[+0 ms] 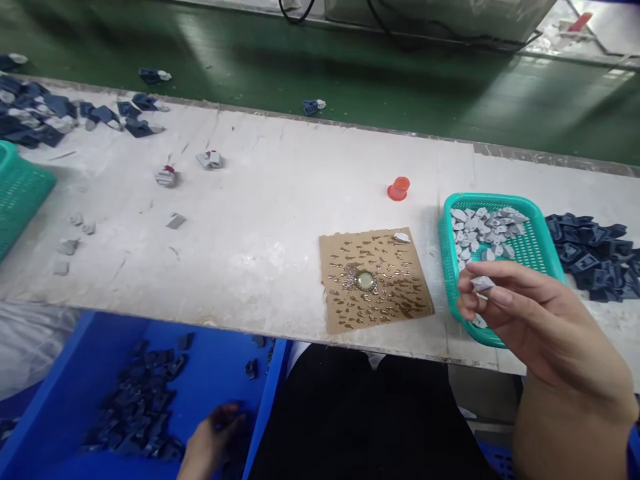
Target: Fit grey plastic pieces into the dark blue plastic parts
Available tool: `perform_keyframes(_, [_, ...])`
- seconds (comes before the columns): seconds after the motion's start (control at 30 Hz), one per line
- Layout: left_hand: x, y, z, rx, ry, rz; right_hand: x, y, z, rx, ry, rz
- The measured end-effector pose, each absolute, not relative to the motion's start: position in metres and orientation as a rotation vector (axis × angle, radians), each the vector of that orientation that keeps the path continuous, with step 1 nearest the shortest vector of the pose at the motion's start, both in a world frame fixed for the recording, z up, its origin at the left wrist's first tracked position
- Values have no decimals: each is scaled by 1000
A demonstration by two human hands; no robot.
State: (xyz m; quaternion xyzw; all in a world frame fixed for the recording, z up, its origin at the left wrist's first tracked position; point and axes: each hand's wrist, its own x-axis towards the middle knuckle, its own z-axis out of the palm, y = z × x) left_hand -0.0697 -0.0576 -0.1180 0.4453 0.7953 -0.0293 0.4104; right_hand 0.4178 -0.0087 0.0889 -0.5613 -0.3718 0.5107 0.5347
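Note:
My right hand (545,320) pinches a small light-grey plastic piece (483,285) between thumb and fingers, above the near edge of a green basket (543,233). Similar grey pieces (483,227) lie inside that basket. Down in a blue bin (210,373), my left hand (210,437) reaches low at its right side; its fingers are shadowed, so whether they hold anything is unclear. Dark blue plastic parts (145,407) are heaped in the bin. A cardboard square (345,250), covered in shiny brown drops, bears a bottle cap (365,281) and one pale piece (401,237).
Dark blue parts (595,257) are piled right of the basket. Behind the cardboard is a red plastic cup (399,189). Far left, joined blue-and-white parts (35,113) lie near another green basket (23,193). Loose grey pieces (175,220) are scattered on the white table (270,200); a green belt (240,73) runs behind.

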Motion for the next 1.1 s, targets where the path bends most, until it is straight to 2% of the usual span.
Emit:
perform_keyframes(0.17, [-96,-41,-92,746,1894,172,408,-1,91,-1331,-927,1223])
perform_keyframes(0.27, [-92,-24,-56,478,1752,375,404,1,91,-1354,-968,1207])
perform_keyframes(0.37, [-62,-6,-14,474,1633,578,397,3,88,-1506,-1171,1146])
perform_keyframes(0.47, [-13,12,18,505,1380,692,385,9,79,-1772,-1676,642])
perform_keyframes(0.57, [41,30,33,453,1022,771,370,19,66,-1764,-2016,133])
perform_keyframes(0.7, [93,49,29,467,585,880,360,30,48,-1619,-2154,-59])
perform_keyframes(0.97, [118,55,19,426,503,866,360,30,40,-1596,-2187,29])
perform_keyframes(1.1, [122,53,22,264,385,818,357,18,52,-1777,-1749,302])
